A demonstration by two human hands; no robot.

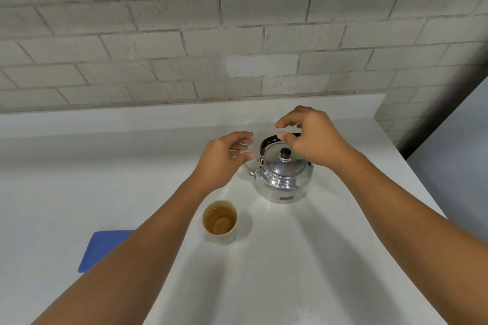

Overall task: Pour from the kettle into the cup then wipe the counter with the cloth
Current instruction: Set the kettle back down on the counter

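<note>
Above the kettle (284,178), on the worktop (330,258): my right hand (314,137), fingers loosely curled, gripping nothing; left hand (224,155) open beside its spout. Cup (220,221) in front; cloth (101,248) further left. Advice: grasp handle (266,141) centrally, steady lid.

Both bare forearms reach forward, left hand (227,155) loosely open with curled fingers, right hand (311,137) raised higher, fingers half-curled, holding nothing.

Pale grey brick wall (184,34) behind, mortar lines visible, one lighter patched brick (261,64); grey panel (459,145) at right edge.
</note>
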